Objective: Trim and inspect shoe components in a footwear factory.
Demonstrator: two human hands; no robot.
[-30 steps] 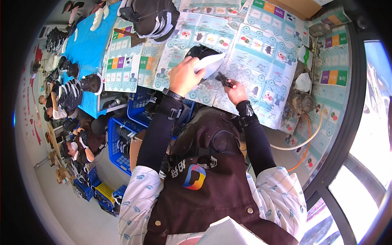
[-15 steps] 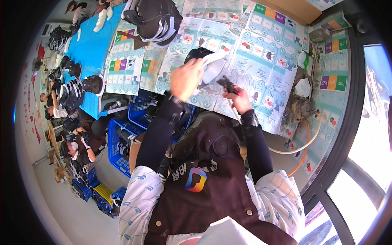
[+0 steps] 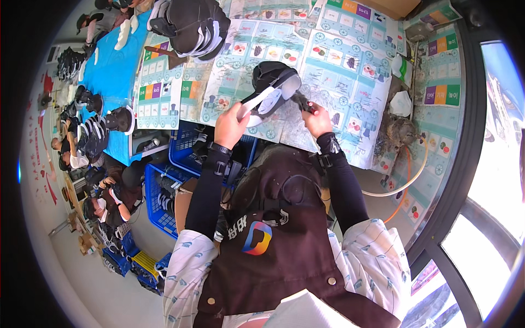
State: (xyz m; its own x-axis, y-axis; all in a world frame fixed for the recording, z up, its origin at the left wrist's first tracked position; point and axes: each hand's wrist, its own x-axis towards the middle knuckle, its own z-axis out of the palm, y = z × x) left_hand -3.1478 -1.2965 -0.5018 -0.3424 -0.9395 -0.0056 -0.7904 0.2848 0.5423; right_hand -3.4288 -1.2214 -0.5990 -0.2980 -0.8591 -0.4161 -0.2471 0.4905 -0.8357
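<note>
My left hand (image 3: 230,129) is closed on a black shoe (image 3: 270,74) with a white sole (image 3: 269,103). The shoe is tilted over the table, its sole side facing me. My right hand (image 3: 318,121) is wrapped round a small black-and-red hand tool (image 3: 309,107); its exact kind is hard to make out. The tool's dark, fuzzy tip is right beside the sole's right end, and I cannot tell whether they touch. A thin pale hose or stick shows below my right hand.
Patterned paper sheets (image 3: 350,82) cover the table. A stack of black shoes (image 3: 191,27) stands at the far left. Blue crates (image 3: 158,210) sit below the table's left side. At right, a pale hose (image 3: 410,186) and an orange one hang. Other people (image 3: 106,199) work at far left.
My left hand has moved left and toward me, turning the shoe so more of its black upper shows. My right hand has shifted slightly, with the tool's tip now nearer the sole.
</note>
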